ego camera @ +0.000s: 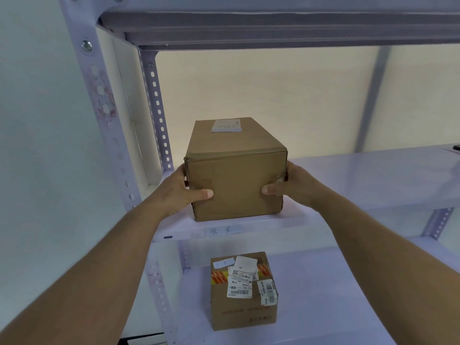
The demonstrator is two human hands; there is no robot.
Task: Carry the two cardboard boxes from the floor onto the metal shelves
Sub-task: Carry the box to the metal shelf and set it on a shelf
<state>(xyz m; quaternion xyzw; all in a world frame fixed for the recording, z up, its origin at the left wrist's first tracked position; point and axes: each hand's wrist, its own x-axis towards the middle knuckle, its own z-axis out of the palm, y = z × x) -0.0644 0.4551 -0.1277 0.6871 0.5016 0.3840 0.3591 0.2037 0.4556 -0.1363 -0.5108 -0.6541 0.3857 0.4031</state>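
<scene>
My left hand [183, 189] and right hand [290, 185] clamp the plain oblong cardboard box [236, 170] on the smooth metal shelf [348, 180], thumbs flat on its near face

2 bare forearms, no sleeves

Two cardboard boxes [236, 170] [242, 292], two hands [179, 190] [296, 185], three shelf boards [373, 175] [273, 26] [336, 295].

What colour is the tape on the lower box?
Orange-red and yellow tape on the lower box, head view.
</scene>
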